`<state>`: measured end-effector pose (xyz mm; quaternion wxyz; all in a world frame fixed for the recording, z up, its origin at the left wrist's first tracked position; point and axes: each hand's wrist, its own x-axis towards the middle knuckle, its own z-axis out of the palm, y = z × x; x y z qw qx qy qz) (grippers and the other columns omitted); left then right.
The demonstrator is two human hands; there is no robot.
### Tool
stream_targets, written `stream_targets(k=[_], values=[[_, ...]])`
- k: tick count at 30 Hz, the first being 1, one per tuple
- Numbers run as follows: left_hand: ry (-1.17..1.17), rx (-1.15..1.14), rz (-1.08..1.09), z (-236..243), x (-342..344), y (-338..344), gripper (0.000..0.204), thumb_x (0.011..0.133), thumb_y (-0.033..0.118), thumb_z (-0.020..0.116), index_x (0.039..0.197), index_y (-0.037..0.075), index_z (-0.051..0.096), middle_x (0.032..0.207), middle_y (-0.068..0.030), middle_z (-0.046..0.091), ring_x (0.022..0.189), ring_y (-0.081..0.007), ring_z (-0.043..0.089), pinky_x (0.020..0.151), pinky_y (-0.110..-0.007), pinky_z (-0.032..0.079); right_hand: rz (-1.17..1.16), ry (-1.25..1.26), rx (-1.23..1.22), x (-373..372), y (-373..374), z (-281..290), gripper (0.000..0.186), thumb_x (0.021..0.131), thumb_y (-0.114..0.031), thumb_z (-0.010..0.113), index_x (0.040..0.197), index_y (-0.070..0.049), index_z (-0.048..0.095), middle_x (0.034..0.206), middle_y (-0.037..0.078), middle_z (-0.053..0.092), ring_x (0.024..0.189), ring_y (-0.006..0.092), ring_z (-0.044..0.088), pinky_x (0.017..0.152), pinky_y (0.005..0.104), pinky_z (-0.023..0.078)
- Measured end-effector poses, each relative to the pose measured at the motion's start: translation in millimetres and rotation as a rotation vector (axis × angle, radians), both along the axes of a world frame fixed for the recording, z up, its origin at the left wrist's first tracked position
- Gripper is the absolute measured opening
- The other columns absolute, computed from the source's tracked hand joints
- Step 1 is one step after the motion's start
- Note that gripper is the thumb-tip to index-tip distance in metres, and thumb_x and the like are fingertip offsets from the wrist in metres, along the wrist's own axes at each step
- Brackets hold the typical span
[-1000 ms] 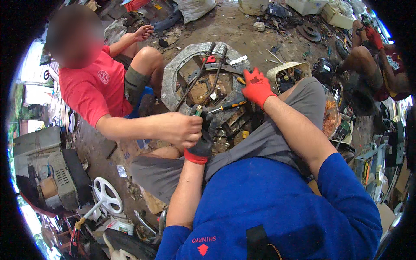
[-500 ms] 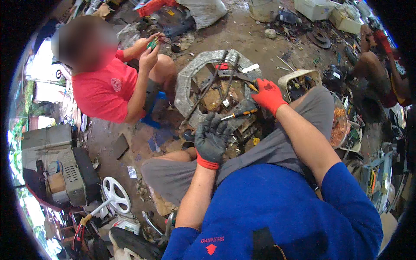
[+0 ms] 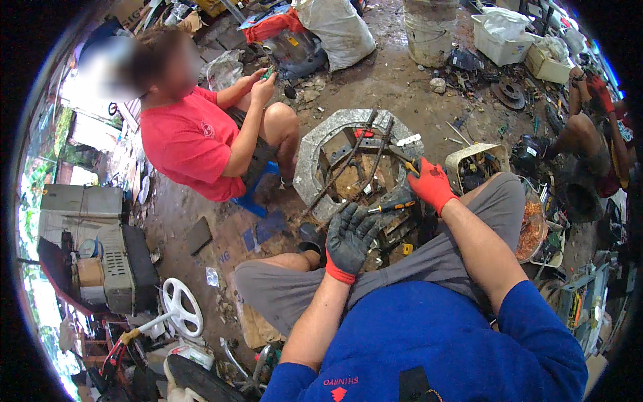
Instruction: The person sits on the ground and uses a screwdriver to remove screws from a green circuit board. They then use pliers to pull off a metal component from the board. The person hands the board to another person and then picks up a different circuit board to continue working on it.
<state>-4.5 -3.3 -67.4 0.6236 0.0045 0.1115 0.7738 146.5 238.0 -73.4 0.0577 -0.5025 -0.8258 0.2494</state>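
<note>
My left hand (image 3: pixel 349 240), in a dark-coated glove with a red cuff, is palm up with its fingers spread and nothing in it. My right hand (image 3: pixel 432 185), in a red glove, is closed round the yellow handle of a dark hand tool (image 3: pixel 406 161) whose kind I cannot make out. Between them, a screwdriver (image 3: pixel 393 208) with an orange-and-black handle lies on the near side of a grey octagonal frame (image 3: pixel 313 151). Dark rods (image 3: pixel 349 163) lie across its opening, and a small red object (image 3: pixel 364 133) is at its far side.
A person in a red shirt (image 3: pixel 194 144) sits at the left, holding a small green piece (image 3: pixel 267 74). At the right are a cream bin (image 3: pixel 462 155) of scrap and a bowl of copper-coloured bits (image 3: pixel 528 228). A white steering wheel (image 3: pixel 181 307) stands at the lower left.
The view has shifted, so the scene sits lower and farther right. My left hand stays open and palm up. My right hand keeps its hold on the yellow-handled tool.
</note>
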Motion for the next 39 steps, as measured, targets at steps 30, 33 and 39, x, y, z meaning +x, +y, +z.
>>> stream_targets(k=[30, 33, 39], values=[[0.095, -0.145, 0.007, -6.9, 1.1, 7.5, 0.044, 0.102, 0.039, 0.046, 0.133, 0.010, 0.058, 0.129, -0.0144, 0.063, 0.118, -0.0350, 0.061, 0.105, -0.052, 0.044, -0.146, 0.191, -0.111, 0.2, -3.1, 5.0, 0.068, 0.084, -0.043, 0.067, 0.133, 0.002, 0.050, 0.125, 0.026, 0.062, 0.124, 0.0428, 0.052, 0.105, 0.0456, 0.040], [0.086, -0.141, 0.019, -9.1, 1.5, 6.1, 0.044, 0.102, 0.039, 0.045, 0.132, 0.010, 0.059, 0.128, -0.0143, 0.064, 0.117, -0.0347, 0.061, 0.105, -0.052, 0.045, -0.135, 0.293, -0.166, -0.4, -9.2, 14.6, 0.069, 0.083, -0.041, 0.069, 0.133, 0.002, 0.049, 0.125, 0.028, 0.061, 0.121, 0.0419, 0.055, 0.102, 0.0446, 0.044], [0.055, -0.123, -0.018, -0.9, 3.2, 14.2, 0.044, 0.103, 0.038, 0.045, 0.132, 0.009, 0.059, 0.127, -0.0146, 0.065, 0.116, -0.0344, 0.062, 0.104, -0.051, 0.046, -0.197, 0.519, -0.068, -0.3, 3.9, -33.0, 0.057, 0.087, -0.038, 0.068, 0.127, 0.001, 0.055, 0.117, 0.019, 0.067, 0.105, 0.0349, 0.065, 0.093, 0.0413, 0.050]])
